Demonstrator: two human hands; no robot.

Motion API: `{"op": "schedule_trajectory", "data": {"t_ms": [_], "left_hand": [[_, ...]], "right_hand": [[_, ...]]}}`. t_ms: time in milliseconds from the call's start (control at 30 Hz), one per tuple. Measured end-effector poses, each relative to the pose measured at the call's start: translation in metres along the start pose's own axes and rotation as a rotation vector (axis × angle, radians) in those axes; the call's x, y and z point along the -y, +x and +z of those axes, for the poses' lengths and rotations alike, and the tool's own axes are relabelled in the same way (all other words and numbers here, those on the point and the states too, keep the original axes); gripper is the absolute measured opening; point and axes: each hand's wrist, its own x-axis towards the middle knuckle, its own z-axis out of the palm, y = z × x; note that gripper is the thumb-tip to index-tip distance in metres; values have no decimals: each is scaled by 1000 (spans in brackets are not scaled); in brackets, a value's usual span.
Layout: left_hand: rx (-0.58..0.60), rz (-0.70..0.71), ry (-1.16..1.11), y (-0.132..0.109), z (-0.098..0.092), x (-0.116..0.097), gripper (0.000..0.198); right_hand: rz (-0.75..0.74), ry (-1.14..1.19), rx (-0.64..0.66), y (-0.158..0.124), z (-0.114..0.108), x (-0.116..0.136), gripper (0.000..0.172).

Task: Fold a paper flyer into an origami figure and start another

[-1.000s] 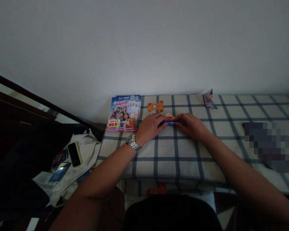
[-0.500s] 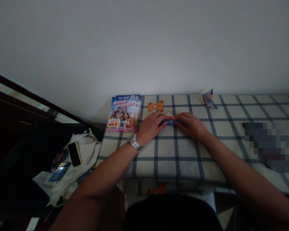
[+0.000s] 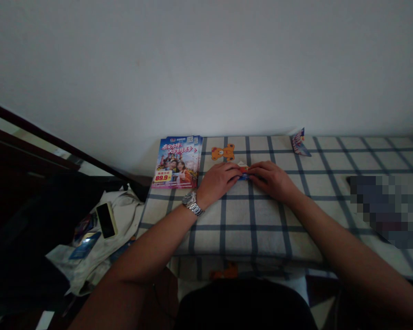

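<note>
A small folded paper flyer (image 3: pixel 243 177), blue with red and white parts, lies on the checked tablecloth (image 3: pixel 241 215) between my hands. My left hand (image 3: pixel 220 179), with a metal watch at the wrist, presses its fingers on the paper's left side. On the right side, the fingers of my right hand (image 3: pixel 270 178) are closed on the same paper. Most of the flyer is hidden under the fingers. Left of my left hand lies a stack of printed flyers (image 3: pixel 175 162), face up. A bear figure (image 3: pixel 223 151) shows on the cloth just beyond my hands.
A folded piece of printed paper (image 3: pixel 299 143) stands near the wall at the back right. Farther right is a dark, pixelated object (image 3: pixel 382 211). At the lower left, a phone (image 3: pixel 106 220) rests on a pale cloth bag (image 3: pixel 131 206).
My left hand has slid slightly right along the folded flyer, so the fingers of both hands are closer together and less of the paper shows. The other things stay in place.
</note>
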Motion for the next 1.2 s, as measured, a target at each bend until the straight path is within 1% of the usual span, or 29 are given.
{"op": "schedule_trajectory", "data": {"t_ms": [300, 500, 633, 867, 1067, 1200], "left_hand": [[-12, 8, 1, -1, 1, 0, 20], [7, 57, -3, -1, -2, 0, 21], [32, 82, -10, -2, -6, -3, 26], [86, 143, -30, -2, -8, -4, 31], [103, 162, -19, -3, -5, -4, 27], [121, 140, -27, -2, -6, -5, 26]], "right_hand": [[-23, -19, 13, 1, -2, 0, 19], [-34, -72, -5, -1, 0, -5, 22], [-19, -104, -10, -3, 0, -7, 24], [-30, -56, -15, -2, -5, -6, 23], [-21, -36, -12, -4, -4, -9, 25], [-29, -30, -20, -5, -2, -12, 26]]}}
